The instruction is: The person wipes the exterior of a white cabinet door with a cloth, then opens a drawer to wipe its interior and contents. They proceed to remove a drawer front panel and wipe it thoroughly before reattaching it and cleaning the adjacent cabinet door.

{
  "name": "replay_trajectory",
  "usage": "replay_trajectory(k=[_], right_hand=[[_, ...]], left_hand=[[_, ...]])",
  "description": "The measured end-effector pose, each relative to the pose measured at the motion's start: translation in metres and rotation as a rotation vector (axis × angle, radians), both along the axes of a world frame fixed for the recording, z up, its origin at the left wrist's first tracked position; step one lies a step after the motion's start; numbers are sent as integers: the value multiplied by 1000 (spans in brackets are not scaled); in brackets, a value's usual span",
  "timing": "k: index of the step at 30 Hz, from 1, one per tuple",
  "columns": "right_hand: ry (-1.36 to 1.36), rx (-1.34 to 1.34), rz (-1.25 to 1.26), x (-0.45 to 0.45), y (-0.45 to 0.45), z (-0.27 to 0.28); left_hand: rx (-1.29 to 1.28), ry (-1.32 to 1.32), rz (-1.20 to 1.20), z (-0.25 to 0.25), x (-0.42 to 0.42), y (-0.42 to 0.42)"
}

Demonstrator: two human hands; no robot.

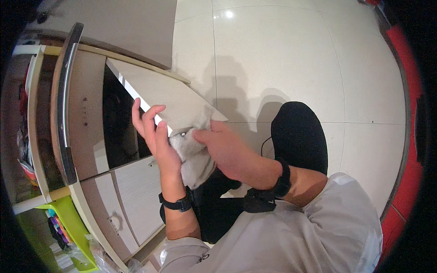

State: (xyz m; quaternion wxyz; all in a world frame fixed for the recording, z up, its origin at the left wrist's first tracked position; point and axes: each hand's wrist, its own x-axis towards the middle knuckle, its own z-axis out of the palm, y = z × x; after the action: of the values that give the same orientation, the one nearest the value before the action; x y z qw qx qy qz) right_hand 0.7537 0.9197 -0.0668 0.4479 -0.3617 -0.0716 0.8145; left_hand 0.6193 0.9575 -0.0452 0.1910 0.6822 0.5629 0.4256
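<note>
A pale wood-grain cabinet door (pixel 160 90) stands swung out from the cabinet in front of me. My right hand (pixel 222 146) holds a light grey cloth (pixel 196 167), bunched against the door's near lower corner. Some of the cloth hangs below the fingers. My left hand (pixel 155 136) is at the white edge of the same door, its fingers apart and bent around it. Whether it grips the door, I cannot tell. The cloth lies close to the left palm and wrist. Behind the door edge the cabinet's inside (pixel 119 126) is dark.
Other cabinet fronts (pixel 140 191) with a small handle (pixel 115 223) lie below the opening. A long metal-trimmed bar (pixel 70 99) runs along the cabinet's left side. Lower left stands a lime-green bin (pixel 73 235) with things in it. Red panels (pixel 406 163) border the tiled floor (pixel 290 58).
</note>
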Motion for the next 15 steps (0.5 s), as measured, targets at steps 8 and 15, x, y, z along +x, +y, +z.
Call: replay_trajectory(k=[8,15], right_hand=[[227,128,407,29,13,34],[209,-75,-42,9,46,-30]], left_hand=[[-60,-145,80,16,-23,3],[-167,-207,176,27,-42,-7]])
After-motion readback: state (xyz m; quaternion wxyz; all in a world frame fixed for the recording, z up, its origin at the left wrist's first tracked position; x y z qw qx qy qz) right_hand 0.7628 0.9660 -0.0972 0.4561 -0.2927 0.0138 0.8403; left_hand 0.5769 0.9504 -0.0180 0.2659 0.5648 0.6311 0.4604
